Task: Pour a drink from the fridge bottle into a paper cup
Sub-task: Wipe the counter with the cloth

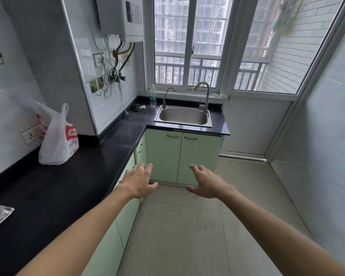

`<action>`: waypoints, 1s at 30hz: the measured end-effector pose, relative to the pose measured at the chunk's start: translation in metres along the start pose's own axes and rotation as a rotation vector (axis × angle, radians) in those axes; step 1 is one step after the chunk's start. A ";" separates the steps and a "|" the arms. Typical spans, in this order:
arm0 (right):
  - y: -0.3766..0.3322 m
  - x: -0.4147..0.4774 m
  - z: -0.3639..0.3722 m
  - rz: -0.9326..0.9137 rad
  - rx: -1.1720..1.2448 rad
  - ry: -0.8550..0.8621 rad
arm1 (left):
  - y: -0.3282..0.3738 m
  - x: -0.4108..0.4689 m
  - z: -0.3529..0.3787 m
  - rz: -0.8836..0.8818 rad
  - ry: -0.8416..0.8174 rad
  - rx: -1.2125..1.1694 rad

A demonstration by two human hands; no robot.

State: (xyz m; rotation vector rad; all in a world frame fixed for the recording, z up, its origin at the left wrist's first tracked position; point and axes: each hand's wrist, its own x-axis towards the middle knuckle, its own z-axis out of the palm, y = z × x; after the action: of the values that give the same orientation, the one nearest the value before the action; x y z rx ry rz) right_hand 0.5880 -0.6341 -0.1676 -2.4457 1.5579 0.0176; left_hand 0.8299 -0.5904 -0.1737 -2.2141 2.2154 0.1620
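Your left grip (140, 181), right grip (207, 182): fingers spread apart, held nothing, hovered over floor (187, 236); likely ready pose. Neither fridge bottle nor paper cup was in view. Clear bottle (153, 96) stood on desk (54, 196) beside sink (184, 116).

we see a narrow kitchen with pale tiled walls (327, 120), a beige tiled floor (187, 236), a dark l-shaped table (58, 188) over mint-green cabinets (163, 156), and a steel sink (184, 116) beneath a large window (173, 46) admitting grey daylight.
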 end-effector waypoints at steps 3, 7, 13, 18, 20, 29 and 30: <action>-0.004 0.035 -0.005 -0.006 -0.018 0.000 | -0.019 0.030 0.000 -0.002 0.006 -0.017; -0.019 0.096 -0.010 -0.024 -0.048 -0.015 | -0.056 0.074 -0.003 -0.043 0.017 -0.034; -0.067 0.188 -0.019 -0.066 -0.044 -0.017 | -0.122 0.123 -0.014 -0.092 -0.001 -0.068; -0.119 0.248 -0.022 -0.136 -0.029 -0.018 | -0.186 0.144 -0.029 -0.158 0.027 -0.075; -0.139 0.267 -0.022 -0.176 -0.031 -0.017 | -0.209 0.145 -0.030 -0.191 0.037 -0.088; -0.243 0.341 -0.003 -0.405 -0.070 -0.081 | -0.305 0.114 -0.033 -0.400 0.101 -0.151; -0.256 0.346 0.001 -0.435 -0.076 -0.090 | -0.316 0.107 -0.032 -0.429 0.107 -0.154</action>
State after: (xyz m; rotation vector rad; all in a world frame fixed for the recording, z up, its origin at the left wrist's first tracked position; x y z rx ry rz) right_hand 0.9662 -0.8399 -0.1668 -2.7473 0.9797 0.1095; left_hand 1.1466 -0.6989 -0.1717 -2.7775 1.7638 0.2184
